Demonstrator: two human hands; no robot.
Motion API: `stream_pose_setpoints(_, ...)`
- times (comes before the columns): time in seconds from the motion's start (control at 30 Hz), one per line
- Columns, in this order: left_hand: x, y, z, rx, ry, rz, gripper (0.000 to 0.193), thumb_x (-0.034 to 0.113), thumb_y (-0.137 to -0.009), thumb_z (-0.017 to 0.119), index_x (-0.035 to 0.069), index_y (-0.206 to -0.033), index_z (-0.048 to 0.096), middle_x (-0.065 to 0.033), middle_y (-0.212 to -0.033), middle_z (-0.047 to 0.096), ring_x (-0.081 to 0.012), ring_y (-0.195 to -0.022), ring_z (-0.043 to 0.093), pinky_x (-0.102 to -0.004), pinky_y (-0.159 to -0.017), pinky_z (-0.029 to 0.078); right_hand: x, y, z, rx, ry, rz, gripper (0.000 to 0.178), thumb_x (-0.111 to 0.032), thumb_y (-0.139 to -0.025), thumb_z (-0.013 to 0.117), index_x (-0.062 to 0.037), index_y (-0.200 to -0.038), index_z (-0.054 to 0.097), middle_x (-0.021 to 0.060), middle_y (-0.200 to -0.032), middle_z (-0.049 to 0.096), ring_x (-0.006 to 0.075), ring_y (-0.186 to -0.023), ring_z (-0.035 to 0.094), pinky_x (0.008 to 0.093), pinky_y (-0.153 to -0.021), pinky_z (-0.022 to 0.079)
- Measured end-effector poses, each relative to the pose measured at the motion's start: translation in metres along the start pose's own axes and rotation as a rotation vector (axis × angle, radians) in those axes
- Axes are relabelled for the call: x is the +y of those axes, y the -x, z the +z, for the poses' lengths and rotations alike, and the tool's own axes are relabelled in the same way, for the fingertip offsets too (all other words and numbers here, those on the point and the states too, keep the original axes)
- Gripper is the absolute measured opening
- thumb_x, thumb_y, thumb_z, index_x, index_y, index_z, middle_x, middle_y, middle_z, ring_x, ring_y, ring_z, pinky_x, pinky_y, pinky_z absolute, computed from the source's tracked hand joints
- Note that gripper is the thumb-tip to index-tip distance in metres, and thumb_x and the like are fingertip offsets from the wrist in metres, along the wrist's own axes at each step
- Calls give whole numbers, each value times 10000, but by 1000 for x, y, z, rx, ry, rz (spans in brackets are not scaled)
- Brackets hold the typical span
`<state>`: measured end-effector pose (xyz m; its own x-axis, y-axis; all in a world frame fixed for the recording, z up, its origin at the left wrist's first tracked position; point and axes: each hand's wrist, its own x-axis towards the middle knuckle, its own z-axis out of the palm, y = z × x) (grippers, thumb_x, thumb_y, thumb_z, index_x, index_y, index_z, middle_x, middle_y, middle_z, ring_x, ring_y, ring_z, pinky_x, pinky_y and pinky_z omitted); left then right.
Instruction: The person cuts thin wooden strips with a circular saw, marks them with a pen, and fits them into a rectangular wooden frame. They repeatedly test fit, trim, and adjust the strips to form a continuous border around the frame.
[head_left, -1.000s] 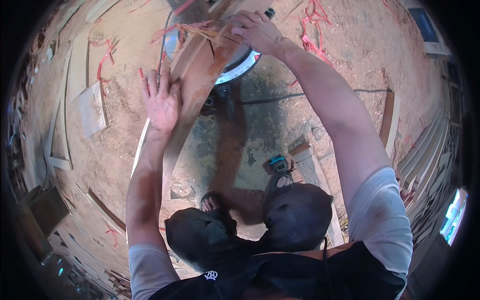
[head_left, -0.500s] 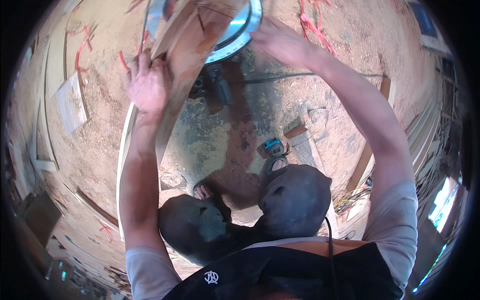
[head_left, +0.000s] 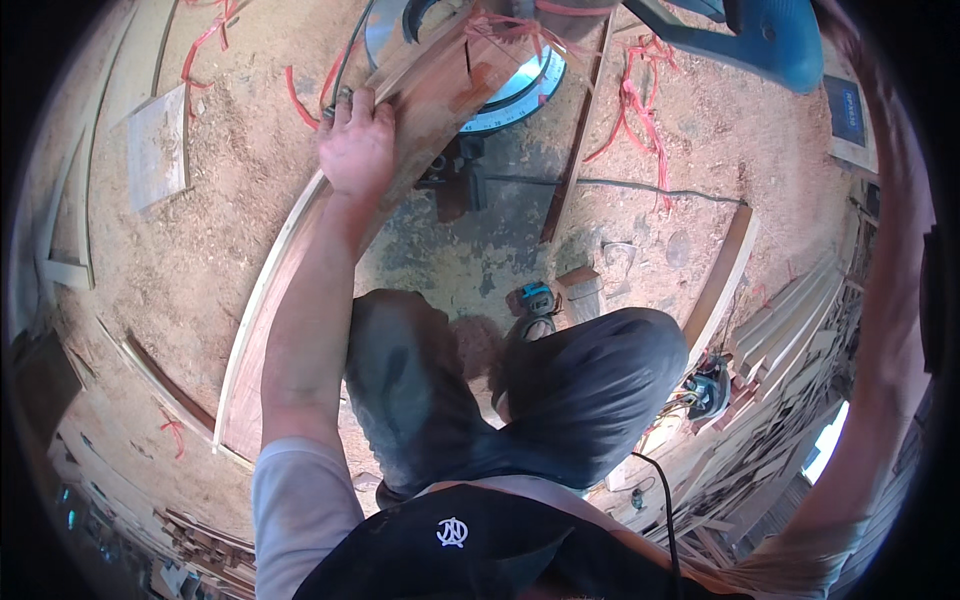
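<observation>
Plank [head_left: 418,148] is lying across the round saw base [head_left: 512,113]; your left hand [head_left: 357,155] is apparently steadying it, fingers bent, grip unclear, right hand out of view. Next move is likely calling for firm bracing.

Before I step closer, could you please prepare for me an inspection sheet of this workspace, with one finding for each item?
Surface: brownish ground littered with chips; darker, worn patch near the middle.
Job's things: long wooden board, running diagonally beside a rounded, marked scale; blue handle at upper right.
Clutter: red strips; long wood pieces heaped at right; small blue-and-black device near the knees.
Grips: left grip on the board; right grip cannot be made out.
Cables: dark cable across the ground; another at upper left.
Surroundings: bright patch at lower right; other people, nothing seen.
</observation>
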<state>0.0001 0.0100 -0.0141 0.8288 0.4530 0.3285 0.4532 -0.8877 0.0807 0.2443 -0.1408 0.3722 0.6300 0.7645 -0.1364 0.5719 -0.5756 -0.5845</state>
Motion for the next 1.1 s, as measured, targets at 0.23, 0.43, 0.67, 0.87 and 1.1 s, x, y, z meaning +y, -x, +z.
stream_pose_setpoints(0.23, -2, 0, -3, 67, 38, 34, 116, 204, -863, 669, 105, -826, 715, -56, -995, 618, -275, -955, 664, -448, -781, 522, 51, 34, 86, 156, 30, 77, 570, -217, -1056, 626, 114, -1466, 411, 282, -1251, 696, 307, -1103, 755, 409, -931, 622)
stream_pose_setpoints(0.43, 1, -1, -8, -107, 98, -31, 95, 171, -877, 655, 101, -915, 707, -75, -1090, 616, -286, -1088, 646, -480, -872, 535, 82, 54, 148, 391, -128, 174, 594, -128, -975, 678, 114, -1439, 397, 215, -1141, 694, 246, -1033, 703, 381, -954, 567)
stream_pose_setpoints(0.67, 1, -3, -9, -148, 71, -25, 94, 160, -877, 655, 103, -923, 715, -87, -1114, 608, -288, -1113, 636, -478, -905, 527, 86, 54, 168, 464, -287, 135, 581, -285, -1029, 727, 90, -1367, 440, 180, -1024, 732, 194, -900, 718, 326, -802, 582)
stream_pose_setpoints(0.87, 1, -1, -6, -33, 9, 10, 156, 186, -945, 623, 97, -879, 732, -57, -1052, 632, -261, -1018, 658, -466, -847, 496, 76, 36, 132, 407, -139, 153, 593, -419, -1048, 680, 87, -1342, 587, 178, -1057, 757, 222, -945, 743, 357, -819, 587)
stream_pose_setpoints(1.1, 1, 1, -8, -78, 60, -14, 136, 184, -928, 626, 94, -925, 728, -68, -1058, 624, -269, -1068, 646, -478, -917, 488, 76, 4, 77, 164, -354, 279, 461, -326, -1050, 678, 57, -1277, 560, 140, -999, 703, 187, -863, 731, 315, -731, 624)
